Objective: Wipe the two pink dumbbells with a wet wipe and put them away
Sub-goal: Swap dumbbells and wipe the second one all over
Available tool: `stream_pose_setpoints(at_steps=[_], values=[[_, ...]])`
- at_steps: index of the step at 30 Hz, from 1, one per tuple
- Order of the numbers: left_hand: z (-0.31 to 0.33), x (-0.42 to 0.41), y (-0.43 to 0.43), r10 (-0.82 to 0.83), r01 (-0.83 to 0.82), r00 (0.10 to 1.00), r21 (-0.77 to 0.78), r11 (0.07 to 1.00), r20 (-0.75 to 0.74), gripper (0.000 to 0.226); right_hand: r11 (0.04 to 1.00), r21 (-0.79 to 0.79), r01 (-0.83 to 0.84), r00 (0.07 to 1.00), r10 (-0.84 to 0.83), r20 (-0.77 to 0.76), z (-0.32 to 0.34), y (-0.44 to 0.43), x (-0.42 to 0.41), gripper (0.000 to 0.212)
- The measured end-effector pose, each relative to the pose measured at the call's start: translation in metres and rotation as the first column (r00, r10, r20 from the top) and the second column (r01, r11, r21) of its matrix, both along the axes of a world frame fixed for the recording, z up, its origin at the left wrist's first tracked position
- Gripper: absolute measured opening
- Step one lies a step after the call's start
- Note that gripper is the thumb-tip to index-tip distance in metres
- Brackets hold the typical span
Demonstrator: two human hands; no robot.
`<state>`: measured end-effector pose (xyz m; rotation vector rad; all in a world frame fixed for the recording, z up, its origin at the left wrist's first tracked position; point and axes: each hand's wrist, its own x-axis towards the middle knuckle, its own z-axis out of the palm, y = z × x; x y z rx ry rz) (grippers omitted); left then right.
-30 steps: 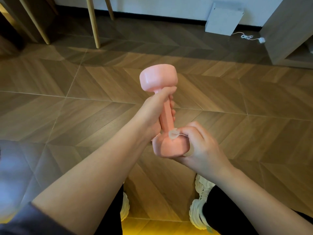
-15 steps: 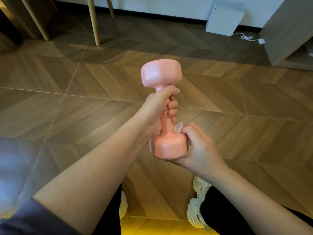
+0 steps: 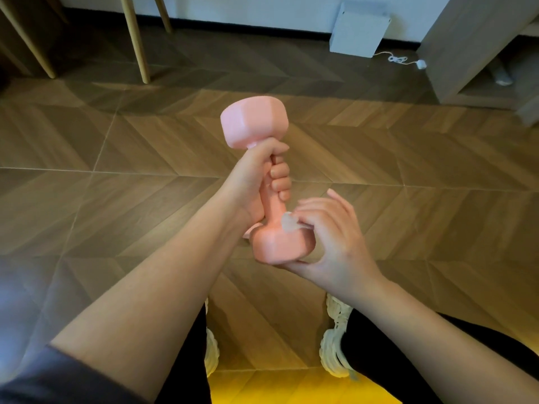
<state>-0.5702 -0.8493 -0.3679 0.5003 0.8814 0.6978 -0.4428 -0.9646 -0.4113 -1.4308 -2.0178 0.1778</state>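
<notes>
The pink dumbbell [image 3: 274,209] is held upright in the air above the wooden floor [image 3: 116,170], near the middle of the view, its far head tipped slightly left. The left hand [image 3: 253,182] grips the upper handle, fingers [image 3: 280,177] curled tight round it, so that stretch of the bar is hidden. The right hand [image 3: 335,240] cups the near head from the right and below, covering that side of it. Its thumb and fingers pinch a wet wipe [image 3: 288,223] against the top of the near head. Only a small pale wad of the wipe shows; the rest is lost inside the hand. Below, two pale shoes [image 3: 332,339] peek out, largely hidden by dark trouser legs and the forearms. Far off, a white box [image 3: 358,33] leans at the wall, a thin cable [image 3: 399,59] beside it, with wooden legs [image 3: 137,39] at the far left cut off by the frame.
</notes>
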Motion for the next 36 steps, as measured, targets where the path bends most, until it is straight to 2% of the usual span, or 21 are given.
stream_pose_setpoints(at_steps=[3, 5, 8, 10, 13, 16, 21, 23, 28, 31, 34, 36], values=[[-0.003, -0.001, -0.001, -0.006, 0.008, 0.998, 0.039, 0.999, -0.065, 0.036, 0.973, -0.219, 0.077, 0.997, -0.074, 0.023, -0.004, 0.008, -0.002, 0.061], [-0.003, -0.002, -0.001, -0.007, 0.01, 0.997, 0.043, 0.999, -0.072, 0.036, 0.985, -0.162, 0.066, 0.998, -0.061, 0.034, -0.007, 0.009, -0.005, 0.06], [-0.002, -0.006, 0.0, 0.028, -0.028, 0.999, 0.0, 1.0, -0.029, 0.038, 0.999, -0.026, 0.038, 0.999, -0.038, -0.03, -0.006, 0.004, -0.009, 0.06], [-0.003, -0.009, 0.001, 0.043, -0.044, 0.999, -0.004, 0.999, -0.026, 0.038, 0.997, -0.073, 0.016, 0.998, -0.021, -0.061, -0.006, 0.006, -0.009, 0.061], [-0.007, -0.01, 0.0, 0.032, -0.028, 0.996, 0.054, 0.998, -0.078, 0.037, 0.969, -0.243, -0.03, 0.998, 0.015, -0.065, -0.007, 0.014, -0.009, 0.057], [-0.01, -0.009, 0.0, 0.013, -0.004, 0.995, 0.1, 0.995, -0.098, 0.033, 0.987, -0.16, 0.004, 0.999, 0.002, 0.034, -0.013, 0.017, -0.007, 0.054], [-0.014, -0.014, 0.004, 0.016, -0.005, 0.989, 0.073, 0.997, -0.148, 0.02, 0.997, -0.003, 0.073, 0.994, -0.073, 0.083, -0.012, 0.012, -0.005, 0.047], [-0.016, -0.014, 0.003, 0.018, -0.006, 0.985, 0.065, 0.998, -0.174, 0.02, 0.998, -0.035, 0.061, 0.997, -0.059, 0.052, -0.01, 0.01, -0.006, 0.049], [-0.013, -0.015, 0.002, 0.111, -0.11, 0.973, 0.019, 0.994, -0.203, 0.023, 0.952, -0.291, -0.089, 0.985, 0.041, -0.168, 0.004, 0.006, -0.01, 0.059], [-0.012, -0.018, 0.002, 0.188, -0.172, 0.95, 0.084, 0.982, -0.251, 0.024, 0.904, -0.396, -0.161, 0.964, 0.058, -0.259, 0.012, 0.003, -0.005, 0.061], [-0.013, -0.014, -0.001, 0.23, -0.174, 0.923, 0.199, 0.964, -0.308, 0.027, 0.919, -0.386, -0.073, 0.931, -0.076, -0.356, 0.013, 0.001, -0.015, 0.042], [-0.011, -0.008, -0.004, 0.234, -0.166, 0.92, 0.228, 0.959, -0.314, 0.027, 0.929, -0.37, 0.015, 0.926, -0.152, -0.345, 0.009, 0.002, -0.022, 0.034]])
